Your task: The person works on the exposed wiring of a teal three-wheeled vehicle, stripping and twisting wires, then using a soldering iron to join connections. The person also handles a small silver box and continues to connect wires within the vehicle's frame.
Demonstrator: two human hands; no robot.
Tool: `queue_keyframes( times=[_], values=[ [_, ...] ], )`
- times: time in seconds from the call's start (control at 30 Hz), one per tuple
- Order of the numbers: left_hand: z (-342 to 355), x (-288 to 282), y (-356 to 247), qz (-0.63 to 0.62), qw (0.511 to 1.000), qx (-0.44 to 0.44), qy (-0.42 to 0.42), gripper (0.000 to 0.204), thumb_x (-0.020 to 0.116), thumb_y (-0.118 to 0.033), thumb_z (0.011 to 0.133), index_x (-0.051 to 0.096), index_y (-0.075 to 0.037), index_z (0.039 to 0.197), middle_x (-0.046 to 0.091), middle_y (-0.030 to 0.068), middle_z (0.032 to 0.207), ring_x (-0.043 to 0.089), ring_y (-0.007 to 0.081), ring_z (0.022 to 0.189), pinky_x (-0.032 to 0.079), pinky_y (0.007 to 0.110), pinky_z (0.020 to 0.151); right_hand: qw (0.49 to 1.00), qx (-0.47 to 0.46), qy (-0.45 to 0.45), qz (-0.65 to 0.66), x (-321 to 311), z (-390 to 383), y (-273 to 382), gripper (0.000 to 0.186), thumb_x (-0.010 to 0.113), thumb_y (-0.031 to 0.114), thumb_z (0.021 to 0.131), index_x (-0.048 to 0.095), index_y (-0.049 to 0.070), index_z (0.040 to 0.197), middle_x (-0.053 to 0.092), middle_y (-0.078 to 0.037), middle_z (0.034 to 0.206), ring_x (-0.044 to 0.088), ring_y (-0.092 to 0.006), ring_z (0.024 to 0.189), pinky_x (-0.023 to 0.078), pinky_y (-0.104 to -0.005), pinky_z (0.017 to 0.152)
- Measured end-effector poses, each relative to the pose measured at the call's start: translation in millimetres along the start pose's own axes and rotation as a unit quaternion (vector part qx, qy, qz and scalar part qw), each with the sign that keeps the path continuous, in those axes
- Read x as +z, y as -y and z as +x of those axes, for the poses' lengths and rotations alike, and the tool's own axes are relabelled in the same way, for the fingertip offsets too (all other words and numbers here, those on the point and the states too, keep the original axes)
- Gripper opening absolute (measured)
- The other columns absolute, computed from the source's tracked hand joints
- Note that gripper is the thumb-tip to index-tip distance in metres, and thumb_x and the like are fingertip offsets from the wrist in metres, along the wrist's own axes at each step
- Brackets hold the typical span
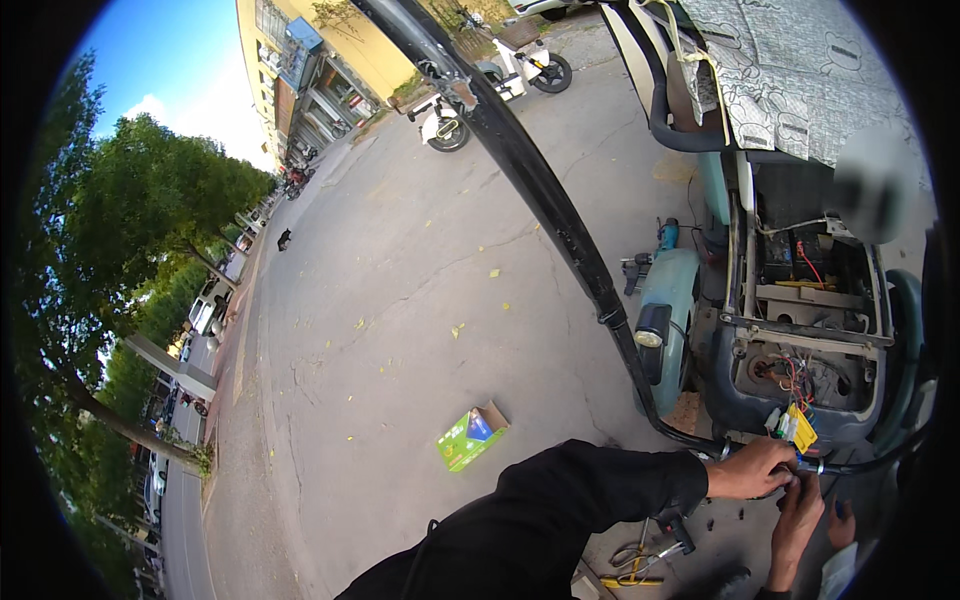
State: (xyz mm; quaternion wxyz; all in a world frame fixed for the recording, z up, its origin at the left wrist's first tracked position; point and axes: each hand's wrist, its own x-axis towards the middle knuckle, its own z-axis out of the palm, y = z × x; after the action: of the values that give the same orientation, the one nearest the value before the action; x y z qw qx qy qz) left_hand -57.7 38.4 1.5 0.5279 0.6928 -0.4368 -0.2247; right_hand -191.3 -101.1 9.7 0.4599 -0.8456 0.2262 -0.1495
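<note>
My left hand (752, 468), in a black sleeve, reaches in at the lower right with fingers closed. Just below it my right hand (797, 522) is closed too, its fingertips meeting those of the left. What they pinch is small and hidden by the fingers. Both hands are beside a black tube (690, 437) that curves along the vehicle's near end. Right above them a bundle of colored wires (797, 378) comes out of the opened vehicle body (725, 385), with a yellow tag-like piece (802, 430) hanging among them.
Another person's hand (842, 525) is close on the right. Scissors (630, 562) and other tools lie on the ground below my left forearm. A green box (472, 437) sits on the pavement. A thick black pole (530, 170) slants overhead; a blue power tool (667, 235) lies near the teal fender (668, 290).
</note>
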Motion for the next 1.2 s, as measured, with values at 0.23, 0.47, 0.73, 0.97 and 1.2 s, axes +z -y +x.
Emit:
queue_keyframes(
  times=[0.23, 0.47, 0.73, 0.97, 1.2],
  values=[
    [-2, -29, 3, 0.082, 0.986, -0.142, -0.014, 0.024, 0.07, -0.02, 0.101, 0.077, 0.001, 0.111, 0.079, 0.0198, 0.092, 0.078, 0.0318, 0.083, 0.059, 0.04, 0.073, 0.941, 0.204, 0.036, 0.266, -23, 8, -13, 0.018, 0.059, 0.02, 0.112, 0.065, 0.003, 0.112, 0.066, -0.002, 0.085, 0.066, -0.0129, 0.075, 0.054, -0.029, 0.07],
    [-24, -19, 52, 0.248, 0.937, -0.192, 0.154, 0.035, 0.065, -0.013, 0.091, 0.069, 0.002, 0.123, 0.073, 0.0239, 0.124, 0.068, 0.0439, 0.118, 0.053, 0.051, 0.101, 0.895, 0.276, -0.012, 0.35, -32, 8, -6, 0.031, 0.059, 0.031, 0.11, 0.067, 0.002, 0.118, 0.06, -0.001, 0.09, 0.064, -0.0141, 0.077, 0.059, -0.0341, 0.077],
    [-7, 10, 63, -0.275, 0.918, -0.282, 0.056, 0.053, 0.06, -0.008, 0.098, 0.056, -0.001, 0.151, 0.063, 0.0105, 0.149, 0.057, 0.027, 0.139, 0.038, 0.042, 0.12, 0.965, 0.218, -0.031, 0.146, -33, 2, -17, 0.047, 0.075, 0.044, 0.102, 0.072, -0.003, 0.098, 0.064, -0.002, 0.078, 0.06, -0.0094, 0.069, 0.058, -0.0287, 0.068],
    [0, 26, 59, -0.291, 0.911, -0.291, 0.013, 0.047, 0.067, -0.025, 0.104, 0.062, -0.003, 0.146, 0.067, 0.007, 0.142, 0.059, 0.0181, 0.13, 0.04, 0.035, 0.113, 0.972, 0.172, -0.071, 0.144, -32, 3, -15, 0.041, 0.077, 0.037, 0.102, 0.07, -0.003, 0.105, 0.07, -0.004, 0.089, 0.067, -0.0102, 0.078, 0.057, -0.0271, 0.074],
    [0, 28, 70, -0.293, 0.911, -0.291, -0.007, 0.041, 0.069, -0.022, 0.103, 0.067, -0.002, 0.139, 0.071, 0.0057, 0.132, 0.063, 0.0156, 0.119, 0.046, 0.035, 0.105, 0.992, 0.078, -0.061, 0.084, -31, -3, -13, 0.025, 0.079, 0.013, 0.097, 0.068, -0.003, 0.112, 0.07, -0.002, 0.094, 0.064, -0.009, 0.084, 0.054, -0.0251, 0.077]
  ],
)
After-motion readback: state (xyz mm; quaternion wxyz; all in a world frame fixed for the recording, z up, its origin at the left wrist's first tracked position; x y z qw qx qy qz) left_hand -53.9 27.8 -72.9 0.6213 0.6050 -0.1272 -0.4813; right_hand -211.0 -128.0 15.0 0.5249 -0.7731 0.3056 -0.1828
